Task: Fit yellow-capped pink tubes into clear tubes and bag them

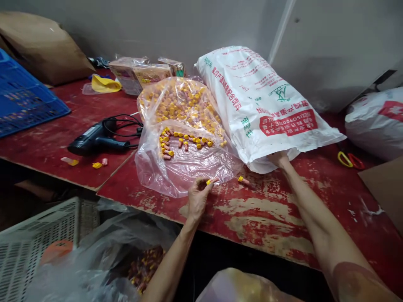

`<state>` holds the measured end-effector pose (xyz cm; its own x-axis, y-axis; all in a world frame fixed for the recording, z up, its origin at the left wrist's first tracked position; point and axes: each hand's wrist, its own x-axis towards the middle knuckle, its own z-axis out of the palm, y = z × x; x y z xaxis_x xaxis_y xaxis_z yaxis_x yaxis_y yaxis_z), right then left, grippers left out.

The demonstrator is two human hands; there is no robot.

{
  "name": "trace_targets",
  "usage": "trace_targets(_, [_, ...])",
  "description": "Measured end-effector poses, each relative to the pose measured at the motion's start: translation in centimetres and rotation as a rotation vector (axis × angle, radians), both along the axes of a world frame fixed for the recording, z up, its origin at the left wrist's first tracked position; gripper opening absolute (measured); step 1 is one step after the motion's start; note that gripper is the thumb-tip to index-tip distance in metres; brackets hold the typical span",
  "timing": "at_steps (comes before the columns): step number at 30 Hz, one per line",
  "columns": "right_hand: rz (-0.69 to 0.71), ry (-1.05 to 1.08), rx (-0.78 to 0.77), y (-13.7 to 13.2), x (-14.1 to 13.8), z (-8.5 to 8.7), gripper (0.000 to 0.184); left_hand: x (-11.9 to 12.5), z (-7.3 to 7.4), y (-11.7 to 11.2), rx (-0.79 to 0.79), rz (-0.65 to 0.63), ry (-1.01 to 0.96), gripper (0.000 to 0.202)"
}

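My left hand (pixel 198 197) is closed at the table's front edge, pinching a small yellow-capped vial (pixel 213 180) with pinkish contents between thumb and fingers. My right hand (pixel 278 158) reaches into the mouth of a large white woven sack (pixel 252 96) with red and green print; its fingers are hidden inside. Another yellow-capped vial (pixel 244 180) lies on the table between my hands. Just beyond my left hand, a clear plastic bag (pixel 201 164) lies open, with a heap of similar yellow-capped vials (pixel 179 100) towards its back.
A black heat gun (pixel 100 136) with its cord lies left, near a few loose pieces. A blue crate (pixel 28 92) and packed boxes (pixel 151 74) stand behind. Scissors (pixel 350 160) lie right. Below the worn red table (pixel 261 214) are a white crate (pixel 47 230) and plastic bags.
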<state>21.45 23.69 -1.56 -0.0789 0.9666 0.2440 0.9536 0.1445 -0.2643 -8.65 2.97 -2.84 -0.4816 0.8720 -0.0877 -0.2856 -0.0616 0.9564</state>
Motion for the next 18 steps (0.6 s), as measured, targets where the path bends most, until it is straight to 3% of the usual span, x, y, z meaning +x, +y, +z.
trace_targets(4, [-0.086, 0.088, -0.019, -4.6, 0.1, 0.0, 0.034, 1.0, 0.0, -1.3, -0.054, 0.021, -0.005, 0.028])
trace_targets(9, [0.298, 0.415, -0.008, -13.3, -0.3, 0.6, 0.029, 4.2, 0.9, -2.0, -0.081, -0.171, -0.067, 0.030])
trace_targets(12, [0.498, 0.410, -0.025, -17.3, -1.2, 1.4, 0.024, 6.6, 1.6, -2.2, -0.067, -0.259, -0.041, 0.029])
trace_targets(15, [0.634, 0.359, -0.011, -19.0, -1.9, 1.7, 0.026, 7.8, 1.7, -2.5, -0.036, -0.278, 0.031, 0.027])
trace_targets(18, [0.677, 0.323, -0.004, -19.3, -2.3, 1.5, 0.027, 7.8, 1.6, -3.0, -0.043, -0.284, -0.013, 0.030])
